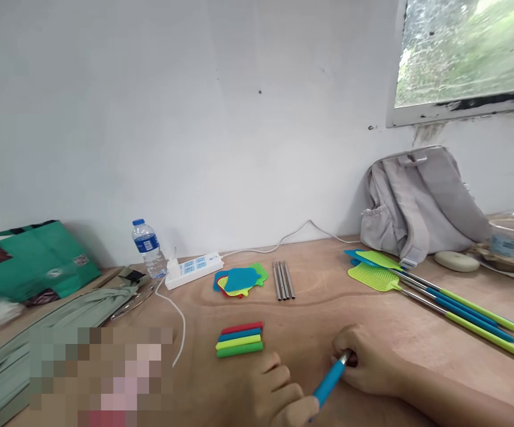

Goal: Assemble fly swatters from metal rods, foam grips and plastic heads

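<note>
My left hand is closed around the lower end of a blue fly swatter handle. The metal rod joined to that handle runs into my right hand, whose fingers wrap round it; the rod's far part is hidden there. Beyond my left hand lie loose handles in red, blue, yellow and green, side by side. Further back are several bare metal rods in a row. Next to them sits a pile of coloured swatter heads. Complete fly swatters, green and blue, lie to the right.
At the back left stand a water bottle and a white power strip with its cable. A green bag and grey-green cloth occupy the left. A grey backpack leans against the wall, near a plastic tub.
</note>
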Available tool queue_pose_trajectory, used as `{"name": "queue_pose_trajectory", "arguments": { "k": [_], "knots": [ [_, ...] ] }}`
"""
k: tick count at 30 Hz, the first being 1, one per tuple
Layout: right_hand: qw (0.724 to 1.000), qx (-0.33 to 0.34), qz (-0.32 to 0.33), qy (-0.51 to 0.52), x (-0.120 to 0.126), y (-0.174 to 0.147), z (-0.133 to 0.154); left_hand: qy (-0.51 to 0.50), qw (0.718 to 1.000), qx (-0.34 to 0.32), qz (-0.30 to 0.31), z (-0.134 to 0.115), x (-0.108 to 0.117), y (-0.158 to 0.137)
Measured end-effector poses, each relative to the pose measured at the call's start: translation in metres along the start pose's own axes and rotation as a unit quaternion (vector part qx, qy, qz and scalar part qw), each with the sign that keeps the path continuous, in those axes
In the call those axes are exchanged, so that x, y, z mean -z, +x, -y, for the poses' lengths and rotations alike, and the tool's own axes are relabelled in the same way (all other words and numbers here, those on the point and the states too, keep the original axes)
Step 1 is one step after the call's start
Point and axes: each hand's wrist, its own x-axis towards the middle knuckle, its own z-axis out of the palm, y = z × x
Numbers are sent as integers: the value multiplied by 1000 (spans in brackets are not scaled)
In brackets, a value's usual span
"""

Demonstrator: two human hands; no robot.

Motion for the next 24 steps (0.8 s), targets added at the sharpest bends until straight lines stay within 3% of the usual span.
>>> {"name": "queue_pose_trajectory", "arguments": {
  "k": [2,4,5,6,8,11,13,18,21,24],
  "knots": [
    [1000,-8,-11,23,1,1,-6,-30,993,74,-83,12,11,-8],
    [998,-30,-26,44,3,3,-10,-28,978,165,-123,32,21,-21],
    [997,-38,-30,55,5,5,-12,-17,964,213,-159,45,24,-29],
    [996,-45,-33,65,6,5,-13,7,930,297,-215,59,26,-38],
    [995,-50,-34,81,9,7,-14,23,886,395,-241,87,25,-58],
    [994,-49,-25,94,11,7,-12,35,854,494,-158,119,17,-83],
    [994,-46,-22,96,11,6,-11,46,851,515,-86,132,12,-91],
    [993,-54,-18,105,12,7,-10,58,896,434,77,146,9,-89],
    [992,-57,-13,115,14,8,-11,65,887,430,157,150,9,-85],
    [986,-67,-16,149,18,8,-10,77,872,447,183,151,9,-85]
  ]
}}
